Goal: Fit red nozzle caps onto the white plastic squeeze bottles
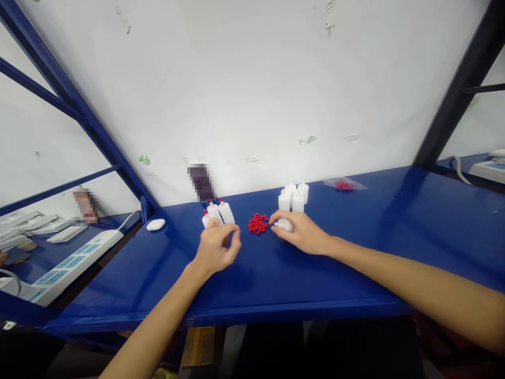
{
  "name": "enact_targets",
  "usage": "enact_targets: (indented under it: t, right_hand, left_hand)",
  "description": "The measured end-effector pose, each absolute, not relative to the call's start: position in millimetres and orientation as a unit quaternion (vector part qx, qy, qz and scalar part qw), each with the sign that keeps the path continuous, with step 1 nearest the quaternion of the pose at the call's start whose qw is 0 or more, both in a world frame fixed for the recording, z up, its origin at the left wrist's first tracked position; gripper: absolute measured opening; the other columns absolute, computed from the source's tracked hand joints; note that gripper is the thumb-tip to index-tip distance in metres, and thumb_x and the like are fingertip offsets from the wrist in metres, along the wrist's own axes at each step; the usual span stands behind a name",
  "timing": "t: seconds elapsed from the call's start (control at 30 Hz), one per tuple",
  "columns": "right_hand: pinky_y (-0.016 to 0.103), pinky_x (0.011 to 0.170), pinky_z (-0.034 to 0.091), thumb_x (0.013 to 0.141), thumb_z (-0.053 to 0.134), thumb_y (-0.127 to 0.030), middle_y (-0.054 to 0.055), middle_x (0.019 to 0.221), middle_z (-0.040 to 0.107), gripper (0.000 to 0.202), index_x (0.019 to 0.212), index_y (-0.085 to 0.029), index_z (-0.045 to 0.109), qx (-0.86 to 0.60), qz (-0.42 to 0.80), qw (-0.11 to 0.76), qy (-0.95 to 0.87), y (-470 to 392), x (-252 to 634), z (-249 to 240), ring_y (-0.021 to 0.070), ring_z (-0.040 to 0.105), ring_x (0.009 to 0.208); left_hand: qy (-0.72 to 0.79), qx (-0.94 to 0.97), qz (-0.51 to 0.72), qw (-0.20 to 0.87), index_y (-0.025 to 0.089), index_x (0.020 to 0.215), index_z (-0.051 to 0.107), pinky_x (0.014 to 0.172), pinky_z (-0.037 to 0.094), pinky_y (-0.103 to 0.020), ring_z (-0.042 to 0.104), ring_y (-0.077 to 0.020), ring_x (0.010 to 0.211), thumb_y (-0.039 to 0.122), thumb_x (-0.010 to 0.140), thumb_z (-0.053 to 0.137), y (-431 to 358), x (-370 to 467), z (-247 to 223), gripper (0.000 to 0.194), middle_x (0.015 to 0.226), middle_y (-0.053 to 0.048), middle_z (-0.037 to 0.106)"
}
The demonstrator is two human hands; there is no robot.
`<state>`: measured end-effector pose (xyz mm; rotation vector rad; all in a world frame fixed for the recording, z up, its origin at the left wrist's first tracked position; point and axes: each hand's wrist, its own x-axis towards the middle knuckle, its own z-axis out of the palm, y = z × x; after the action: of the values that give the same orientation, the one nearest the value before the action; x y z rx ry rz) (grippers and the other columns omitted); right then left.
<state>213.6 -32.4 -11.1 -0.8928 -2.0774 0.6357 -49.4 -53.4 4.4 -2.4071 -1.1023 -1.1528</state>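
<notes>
My right hand (302,232) is closed around a small white plastic bottle (284,225), which is tilted with its nozzle pointing left. Just left of its fingertips lies a pile of small red caps (258,223). My left hand (216,245) is curled, thumb and forefinger bent towards each other, in front of several white bottles with red caps (226,212). Whatever its fingertips may hold is hidden. Behind my right hand stands a group of uncapped white bottles (298,201).
The blue tabletop (355,273) runs back to a white wall. A clear bag of red caps (344,184) lies at the back right. A white rounded case (155,225) sits at the left. Further left are a blue metal post (106,142) and a power strip (74,266).
</notes>
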Motion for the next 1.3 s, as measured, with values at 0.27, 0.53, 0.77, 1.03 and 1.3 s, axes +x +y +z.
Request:
enact_targets:
  t: [0.27,0.53,0.77,1.03,1.3]
  right_hand:
    - [0.028,0.068,0.038,0.084,0.057,-0.026,0.002,0.084,0.070,0.014,0.092,-0.022,0.068,-0.382,0.162,0.325,-0.850,-32,210,-10,0.0174,0.059,0.072]
    - [0.029,0.071,0.037,0.093,0.052,-0.037,0.004,0.098,0.070,0.021,0.103,-0.023,0.064,-0.370,0.142,0.321,-0.860,-32,209,-10,0.0198,0.060,0.084]
    - [0.030,0.076,0.041,0.095,0.047,-0.046,0.003,0.092,0.066,0.032,0.097,-0.019,0.064,-0.286,0.272,0.348,-0.850,-42,204,-3,0.0185,0.058,0.081]
    - [0.031,0.074,0.041,0.095,0.040,-0.059,0.004,0.085,0.059,0.047,0.083,-0.017,0.059,-0.286,0.296,0.371,-0.832,-47,202,1,0.0178,0.054,0.077]
    - [0.026,0.060,0.030,0.092,0.045,-0.060,-0.003,0.070,0.052,0.044,0.082,-0.019,0.054,-0.331,0.262,0.330,-0.844,-49,204,-3,0.0126,0.044,0.063]
  left_hand:
    - [-0.448,-0.873,-0.189,0.033,0.019,0.108,0.065,0.056,0.037,-0.025,0.057,-0.0157,0.060,0.026,0.093,0.050,-25,-33,-7,0.022,0.068,-0.001,0.059]
    - [-0.396,-0.871,-0.291,0.022,0.019,0.101,0.067,0.061,0.040,-0.025,0.052,-0.0124,0.064,0.027,0.094,0.054,-34,-29,-9,0.017,0.074,-0.001,0.056]
    - [-0.282,-0.840,-0.463,-0.019,0.018,0.100,0.066,0.058,0.039,-0.022,0.045,-0.0099,0.060,0.020,0.091,0.059,-63,8,0,0.012,0.065,0.003,0.051]
    - [-0.253,-0.839,-0.481,-0.015,0.018,0.098,0.064,0.058,0.037,-0.021,0.042,-0.0081,0.059,0.013,0.088,0.060,-64,7,-2,0.011,0.064,0.005,0.047]
    - [-0.238,-0.865,-0.440,-0.041,0.018,0.101,0.060,0.057,0.037,-0.020,0.042,-0.0078,0.060,0.012,0.089,0.058,-64,3,-8,0.014,0.067,0.004,0.046]
